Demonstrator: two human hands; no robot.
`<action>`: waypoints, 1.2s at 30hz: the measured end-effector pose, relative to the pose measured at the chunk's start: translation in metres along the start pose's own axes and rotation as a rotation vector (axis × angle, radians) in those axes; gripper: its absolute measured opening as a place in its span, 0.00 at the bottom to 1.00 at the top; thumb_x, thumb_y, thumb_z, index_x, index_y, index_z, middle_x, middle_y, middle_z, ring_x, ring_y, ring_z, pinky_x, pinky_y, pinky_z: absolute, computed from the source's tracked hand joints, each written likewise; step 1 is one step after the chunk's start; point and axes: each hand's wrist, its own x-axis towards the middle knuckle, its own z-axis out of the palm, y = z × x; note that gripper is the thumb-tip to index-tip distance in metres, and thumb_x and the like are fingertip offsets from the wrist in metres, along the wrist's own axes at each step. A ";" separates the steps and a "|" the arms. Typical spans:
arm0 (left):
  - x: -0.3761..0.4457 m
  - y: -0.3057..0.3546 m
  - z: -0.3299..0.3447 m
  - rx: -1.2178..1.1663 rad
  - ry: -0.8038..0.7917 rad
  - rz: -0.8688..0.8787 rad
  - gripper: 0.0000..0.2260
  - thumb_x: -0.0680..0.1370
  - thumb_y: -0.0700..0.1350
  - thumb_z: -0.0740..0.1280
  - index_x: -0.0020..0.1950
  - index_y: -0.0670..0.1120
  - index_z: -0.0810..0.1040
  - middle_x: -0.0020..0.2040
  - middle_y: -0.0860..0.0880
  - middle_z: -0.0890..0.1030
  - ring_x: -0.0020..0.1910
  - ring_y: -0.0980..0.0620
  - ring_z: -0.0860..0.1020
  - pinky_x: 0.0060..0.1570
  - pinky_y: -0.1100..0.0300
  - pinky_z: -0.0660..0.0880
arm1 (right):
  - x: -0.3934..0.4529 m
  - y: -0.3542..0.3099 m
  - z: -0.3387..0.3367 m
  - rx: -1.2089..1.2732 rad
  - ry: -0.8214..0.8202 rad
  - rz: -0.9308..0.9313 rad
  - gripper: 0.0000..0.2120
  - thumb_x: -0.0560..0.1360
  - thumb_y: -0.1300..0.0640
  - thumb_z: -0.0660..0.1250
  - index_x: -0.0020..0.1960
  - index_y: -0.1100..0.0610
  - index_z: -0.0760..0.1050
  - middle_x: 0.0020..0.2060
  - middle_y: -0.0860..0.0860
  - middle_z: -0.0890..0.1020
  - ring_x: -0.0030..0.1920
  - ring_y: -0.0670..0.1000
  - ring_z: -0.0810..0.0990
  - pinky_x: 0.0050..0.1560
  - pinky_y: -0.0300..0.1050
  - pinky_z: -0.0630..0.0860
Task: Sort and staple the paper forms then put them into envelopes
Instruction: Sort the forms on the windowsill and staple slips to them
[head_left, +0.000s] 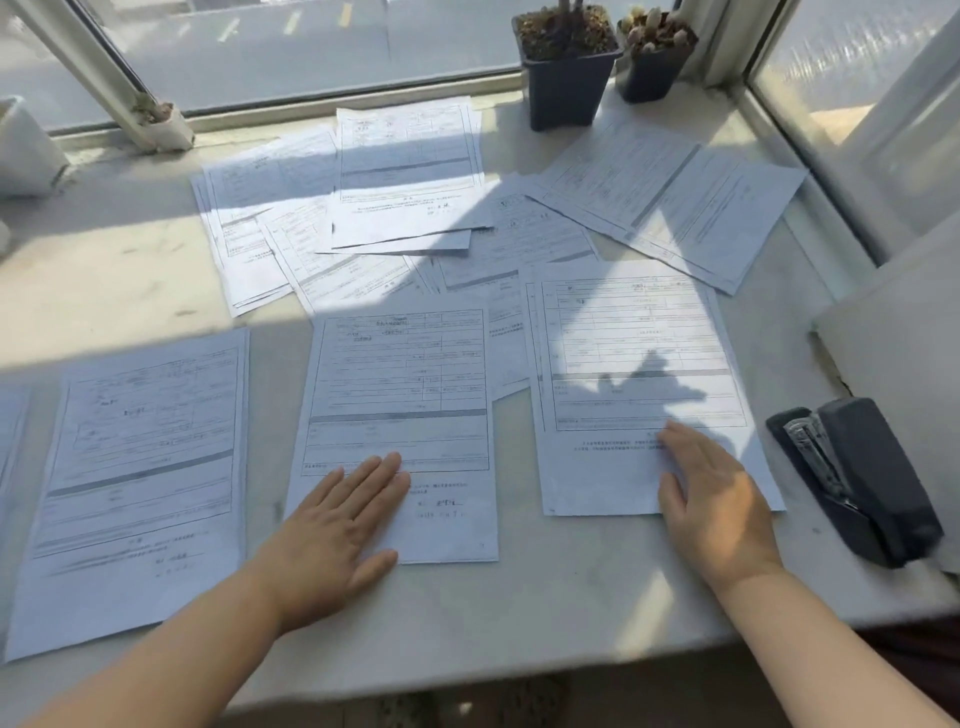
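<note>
The bench (545, 587) is covered by paper forms: a loose, overlapping heap (415, 228) lies at the far side by the window, and separate sheets have been laid in a near row — a left form (140, 467), a middle form (400, 395) and a right form (628, 364). Sorting is judged to be the step in hand, with stapling and enveloping not yet done. The left hand (332, 530) is laid flat and open on the middle form's lower corner, nothing being grasped; the right hand (711, 509) is likewise spread on the right form's lower edge. Next, a sheet from the heap would need matching to a row pile. Two plant pots (566, 78) stand beyond the heap, clear of the work. The stapler (857, 478) lies untouched at the right edge — no envelopes can be seen.
</note>
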 end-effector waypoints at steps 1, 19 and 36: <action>-0.001 0.000 -0.001 -0.014 0.004 -0.002 0.32 0.80 0.64 0.46 0.78 0.47 0.55 0.78 0.46 0.58 0.76 0.50 0.56 0.71 0.52 0.51 | 0.000 -0.004 0.001 -0.005 0.008 0.007 0.22 0.68 0.72 0.69 0.61 0.65 0.78 0.62 0.61 0.78 0.62 0.64 0.77 0.62 0.51 0.67; 0.003 0.016 0.011 -0.653 0.489 0.040 0.12 0.77 0.47 0.60 0.49 0.44 0.80 0.47 0.54 0.81 0.47 0.51 0.79 0.57 0.56 0.72 | -0.019 -0.149 0.020 0.946 -0.387 0.836 0.07 0.80 0.60 0.60 0.51 0.59 0.77 0.43 0.57 0.84 0.42 0.52 0.82 0.44 0.44 0.78; 0.006 0.020 0.004 -1.217 0.588 -0.368 0.19 0.78 0.55 0.59 0.34 0.42 0.66 0.28 0.54 0.63 0.29 0.58 0.62 0.30 0.63 0.59 | -0.010 -0.160 0.032 0.640 -0.602 0.605 0.05 0.75 0.60 0.70 0.41 0.58 0.81 0.25 0.50 0.76 0.23 0.45 0.71 0.24 0.32 0.67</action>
